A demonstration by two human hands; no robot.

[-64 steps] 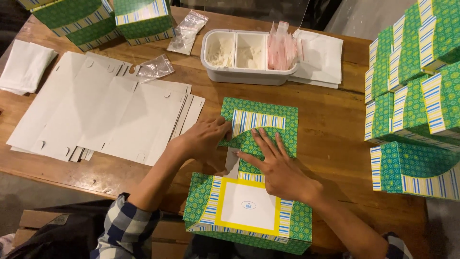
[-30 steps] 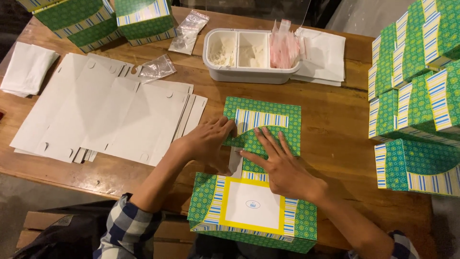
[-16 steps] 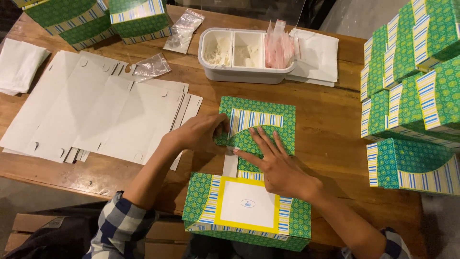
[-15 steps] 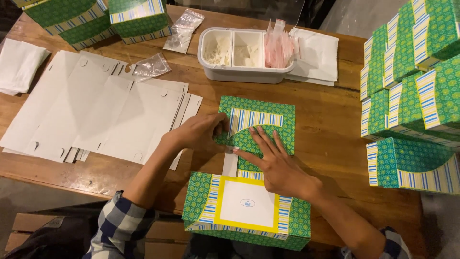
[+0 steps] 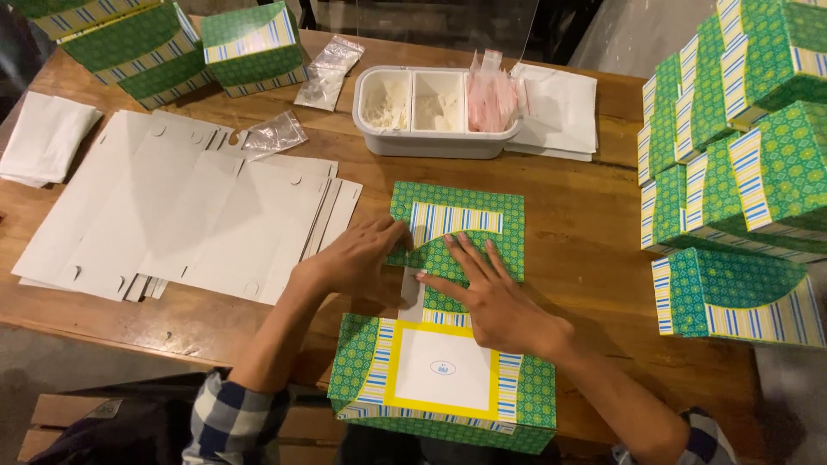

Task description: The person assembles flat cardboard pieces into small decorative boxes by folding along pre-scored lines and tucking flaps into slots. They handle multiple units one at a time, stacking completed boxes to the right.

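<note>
1. The wooden table (image 5: pixel 568 258) fills most of the view; its planks run left to right, and everything else lies on it.
2. A stack of flat white box blanks (image 5: pixel 172 215) covers the left half of the table, unfolded and overlapping, with a pile of white napkins (image 5: pixel 43 138) just beyond its far left corner.
3. Finished green boxes (image 5: pixel 741 146) with blue and yellow stripes are piled high at the right edge; one lies on its side at the bottom of the pile.
4. More finished boxes (image 5: pixel 172 43) of the same pattern stand at the top left corner.
5. The green patterned box (image 5: pixel 448 379) in hand sits at the near edge between the two arms; its yellow-framed white panel faces up, and its lid flap (image 5: pixel 465 215) stretches flat away from the person toward the middle of the table.
6. A white divided tray (image 5: pixel 431 129) stands beyond the flap; two compartments hold pale bits, the third holds pink packets; a second stack of white napkins (image 5: pixel 560 112) touches its right side.
7. The right hand (image 5: pixel 495 297) lies open, palm down and fingers spread, pressing on the flap near its fold; nothing is gripped.
8. The left hand (image 5: pixel 357 258) rests at the flap's left edge, fingers loosely curled and fingertips on the cardboard; whether it pinches the edge I cannot tell.
9. Small clear plastic bags (image 5: pixel 276 133) lie between the blanks and the tray.
</note>
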